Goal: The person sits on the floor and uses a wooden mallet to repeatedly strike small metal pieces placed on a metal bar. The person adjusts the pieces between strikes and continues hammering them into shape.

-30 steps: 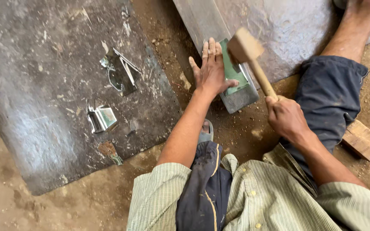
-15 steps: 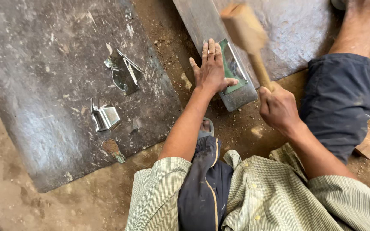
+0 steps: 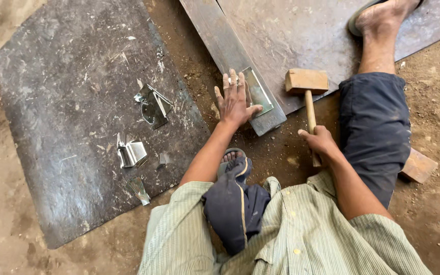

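My left hand (image 3: pixel 235 101) lies flat, fingers spread, on a small shiny metal sheet piece (image 3: pixel 258 91) that rests on a long steel bar (image 3: pixel 225 46). My right hand (image 3: pixel 320 142) grips the handle of a wooden mallet (image 3: pixel 306 81); its block head rests low on the big metal plate just right of the bar. My right leg in dark shorts (image 3: pixel 375 127) stretches out to the right, and my left knee is bent under my chest.
A large dark steel slab (image 3: pixel 67 102) lies on the dirt floor at left, carrying folded tin scraps (image 3: pixel 154 104) and another bent piece (image 3: pixel 131 153). A big grey metal plate (image 3: pixel 322 30) lies behind the bar. A wooden block (image 3: pixel 419 165) sits by my right thigh.
The mallet was raised over the sheet piece half a second ago; it has come down and now rests to the right of the bar. My left hand stays pressed on the piece.
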